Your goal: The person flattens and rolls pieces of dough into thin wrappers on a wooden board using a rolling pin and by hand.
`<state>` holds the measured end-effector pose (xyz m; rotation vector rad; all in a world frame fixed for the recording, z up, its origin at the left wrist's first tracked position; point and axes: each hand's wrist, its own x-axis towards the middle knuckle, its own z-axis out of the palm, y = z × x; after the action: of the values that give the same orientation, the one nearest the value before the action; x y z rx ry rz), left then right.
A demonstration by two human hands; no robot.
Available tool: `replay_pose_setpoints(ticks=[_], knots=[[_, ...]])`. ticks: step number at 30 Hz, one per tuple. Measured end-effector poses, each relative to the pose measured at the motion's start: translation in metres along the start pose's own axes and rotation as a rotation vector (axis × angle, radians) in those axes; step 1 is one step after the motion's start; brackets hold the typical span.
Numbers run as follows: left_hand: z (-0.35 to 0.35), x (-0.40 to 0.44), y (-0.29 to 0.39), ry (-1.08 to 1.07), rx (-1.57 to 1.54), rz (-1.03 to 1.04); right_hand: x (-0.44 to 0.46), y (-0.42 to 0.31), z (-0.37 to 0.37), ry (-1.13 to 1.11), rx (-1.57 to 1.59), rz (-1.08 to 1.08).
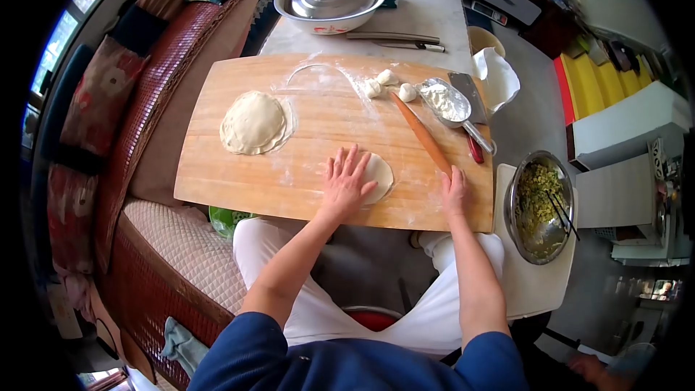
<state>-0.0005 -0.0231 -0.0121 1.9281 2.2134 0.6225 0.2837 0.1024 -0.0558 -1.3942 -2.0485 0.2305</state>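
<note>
My left hand (346, 185) lies with fingers spread at the left edge of a flat dough round (379, 176), partly covering it. My right hand (455, 192) is closed on the lower end of a wooden rolling pin (420, 130), which slants up and left across the floured board (311, 188). Near the pin's far tip are several small dough balls (407, 92). To their right rests a metal scoop (474, 130) full of white flour (445, 101). A stack of flattened dough rounds (252, 123) sits at the board's left.
A dark flat blade (469, 94) and a red handle (475, 150) lie by the scoop. Behind the board stands a lidded basin (329, 23). A steel bowl of chopped green filling (537, 195) with chopsticks (561, 213) stands at right, near a white bag (499, 83).
</note>
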Motion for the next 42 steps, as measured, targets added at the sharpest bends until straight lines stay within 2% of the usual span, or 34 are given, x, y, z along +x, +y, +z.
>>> replay_pose_setpoints(ticks=[4, 5, 8, 9, 12, 14, 15, 18, 19, 22, 26, 27, 30, 31, 34, 37, 40, 41, 42], knots=[[-0.003, 0.012, 0.021, -0.062, 0.048, 0.05, 0.0, 0.004, 0.003, 0.01, 0.03, -0.015], [-0.003, 0.017, 0.023, -0.071, 0.015, 0.125, -0.001, 0.005, 0.004, 0.03, 0.052, -0.029], [0.013, 0.031, 0.001, 0.066, 0.007, -0.013, 0.006, 0.004, -0.015, -0.146, 0.245, 0.122], [-0.004, 0.031, -0.002, 0.12, -0.08, -0.1, 0.005, 0.004, -0.023, -0.184, 0.265, 0.038], [-0.025, -0.003, -0.025, 0.232, -0.119, -0.039, -0.007, -0.008, -0.054, -0.313, 0.273, -0.186], [-0.033, -0.03, -0.02, 0.12, -0.052, 0.065, -0.016, -0.024, -0.072, -0.399, 0.196, -0.303], [-0.036, -0.036, -0.018, 0.066, -0.018, 0.119, -0.018, -0.029, -0.075, -0.467, 0.202, -0.259], [-0.034, -0.022, -0.006, 0.072, -0.262, -0.014, -0.026, -0.02, -0.058, -0.3, 0.229, -0.193], [-0.029, -0.01, -0.002, 0.13, -0.244, -0.014, -0.025, -0.021, -0.055, -0.268, 0.24, -0.137], [-0.022, 0.026, 0.008, 0.095, -0.251, -0.127, -0.019, -0.021, -0.038, -0.175, 0.26, -0.012], [-0.015, 0.066, 0.007, -0.161, -0.16, -0.205, -0.018, -0.017, -0.017, -0.081, 0.244, 0.046], [0.0, 0.072, -0.005, -0.161, -0.142, -0.171, -0.018, -0.018, -0.016, -0.062, 0.235, 0.057], [-0.011, 0.086, -0.005, -0.478, -0.127, -0.266, -0.019, -0.018, -0.015, -0.013, 0.196, 0.02], [-0.014, 0.086, -0.004, -0.51, -0.078, -0.219, -0.018, -0.017, -0.016, -0.026, 0.197, 0.028], [-0.023, 0.082, -0.006, -0.284, -0.533, -0.185, -0.017, -0.018, -0.017, -0.036, 0.205, 0.033], [-0.068, 0.086, 0.019, -0.258, -0.666, -0.127, -0.018, -0.019, -0.016, 0.009, 0.21, 0.001], [-0.082, 0.086, 0.027, -0.272, -0.77, 0.137, -0.016, -0.019, -0.016, 0.028, 0.23, -0.015], [-0.088, 0.087, 0.027, -0.34, -0.732, 0.084, -0.016, -0.02, -0.017, 0.027, 0.239, -0.009], [-0.082, 0.089, 0.024, -0.275, -0.671, -0.014, -0.016, -0.022, -0.019, 0.025, 0.247, -0.002]])
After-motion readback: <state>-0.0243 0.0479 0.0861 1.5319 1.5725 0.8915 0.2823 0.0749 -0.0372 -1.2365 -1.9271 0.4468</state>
